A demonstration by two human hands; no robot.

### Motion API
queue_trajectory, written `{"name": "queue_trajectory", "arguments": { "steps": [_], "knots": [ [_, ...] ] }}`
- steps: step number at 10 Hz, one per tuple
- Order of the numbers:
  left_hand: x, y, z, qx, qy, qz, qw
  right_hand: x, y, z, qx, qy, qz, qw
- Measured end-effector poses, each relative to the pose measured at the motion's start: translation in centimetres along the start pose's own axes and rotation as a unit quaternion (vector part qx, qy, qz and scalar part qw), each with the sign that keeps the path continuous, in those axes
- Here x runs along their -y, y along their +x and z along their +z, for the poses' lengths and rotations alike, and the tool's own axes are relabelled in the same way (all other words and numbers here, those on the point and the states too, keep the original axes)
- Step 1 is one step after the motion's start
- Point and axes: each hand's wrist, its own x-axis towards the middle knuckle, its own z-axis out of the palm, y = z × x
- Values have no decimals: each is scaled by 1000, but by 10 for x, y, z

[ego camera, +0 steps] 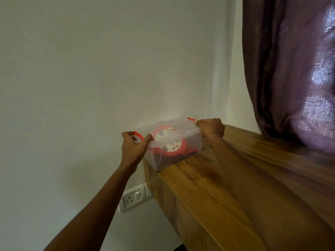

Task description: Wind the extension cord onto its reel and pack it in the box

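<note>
Wooden shelf (208, 187) carries a clear lidded box (188, 142) at frame centre, long axis running lower left to upper right. Inside lies a red-and-white reel (167, 142). Left hand (133, 148) and right hand (211, 129) grip its orange end latches.

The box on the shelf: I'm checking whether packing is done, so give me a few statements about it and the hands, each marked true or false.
1. The red reel lies inside the clear box. True.
2. The box has no lid on it. False: a clear lid covers it.
3. The left hand grips the box's end at an orange latch. True.
4. The right hand hangs free. False: it holds the box's other end.
5. The box sits on the floor. False: it sits on the wooden shelf.
</note>
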Motion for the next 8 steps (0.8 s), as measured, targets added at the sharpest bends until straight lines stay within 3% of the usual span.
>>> {"name": "queue_trajectory", "arguments": {
  "steps": [4, 6, 7, 8],
  "knots": [
    [-5, -6, 2, -13, -5, -1, 1000, 4, -2, 6, -21, -45, -33, 998],
    [-17, -18, 5, -36, 6, -49, 998, -4, -30, -27, 126, -106, -99, 981],
    [-33, -25, 6, -109, 120, -22, 987, -3, -39, -59, 122, -166, -135, 969],
    [-63, -47, 21, -105, 214, 117, 964, -2, -49, -99, 85, -196, -196, 957]
  ]
}}
